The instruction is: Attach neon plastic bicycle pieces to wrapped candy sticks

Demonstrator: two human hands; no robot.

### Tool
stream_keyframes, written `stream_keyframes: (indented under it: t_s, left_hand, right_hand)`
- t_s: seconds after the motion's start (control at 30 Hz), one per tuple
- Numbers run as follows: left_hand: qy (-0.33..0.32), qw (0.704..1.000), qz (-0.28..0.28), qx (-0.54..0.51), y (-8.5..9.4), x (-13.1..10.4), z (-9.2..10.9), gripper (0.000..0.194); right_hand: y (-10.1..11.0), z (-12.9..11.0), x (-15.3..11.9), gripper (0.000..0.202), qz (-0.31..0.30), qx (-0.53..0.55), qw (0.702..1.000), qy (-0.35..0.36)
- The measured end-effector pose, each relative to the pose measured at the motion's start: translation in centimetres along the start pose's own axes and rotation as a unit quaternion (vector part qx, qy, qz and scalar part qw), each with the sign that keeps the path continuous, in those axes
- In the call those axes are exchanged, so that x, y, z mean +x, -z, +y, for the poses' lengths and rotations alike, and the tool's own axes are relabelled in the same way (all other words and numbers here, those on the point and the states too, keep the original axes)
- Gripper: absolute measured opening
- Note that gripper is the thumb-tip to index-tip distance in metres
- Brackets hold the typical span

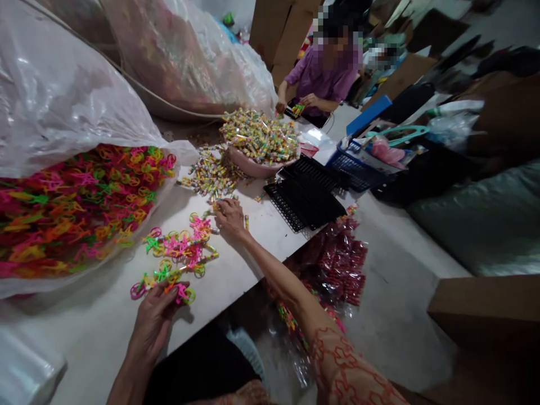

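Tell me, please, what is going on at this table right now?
A person sits at a white table sorting small bright plastic toys. The left hand rests on the near end of the toy pile, while the right hand reaches to loose wrapped candies beside a heaped pink bowl. Across the table, another person handles something small.

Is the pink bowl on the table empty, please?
No, the pink bowl is heaped with small colourful wrapped candies.

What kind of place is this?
Probably a small packing workshop: a huge clear bag of neon plastic toys, a pink basin heaped with wrapped candies, and cardboard boxes behind a second person working.
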State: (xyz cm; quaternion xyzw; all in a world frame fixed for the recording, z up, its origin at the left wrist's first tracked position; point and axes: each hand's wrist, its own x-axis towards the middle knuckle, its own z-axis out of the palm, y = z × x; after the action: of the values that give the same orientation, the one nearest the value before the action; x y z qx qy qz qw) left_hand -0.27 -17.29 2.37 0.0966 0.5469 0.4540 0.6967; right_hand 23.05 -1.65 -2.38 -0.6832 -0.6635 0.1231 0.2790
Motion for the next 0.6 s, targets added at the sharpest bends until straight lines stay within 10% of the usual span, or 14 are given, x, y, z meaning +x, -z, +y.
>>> stream_keyframes:
  t_s: [0.2,0.4,0.6]
  left_hand:
    - [-0.026,1.0,-0.012,0.008,0.4,0.0,-0.2,0.043]
    - [-0.052,0.998,0.01,-0.025,2.0,-0.1,0.2,0.041]
    - [-0.053,0.998,0.012,-0.04,0.5,-0.2,0.3,0.032]
  right_hand:
    - [0.7,-1.1,-1.8,0.033,-0.046,0.124,0.99,0.048]
    - [7.2,1.7,-3.0,0.031,-0.057,-0.069,0.983,-0.162]
    - [5.0,-0.7,-4.3,0.026,-0.13,-0.158,0.964,-0.17]
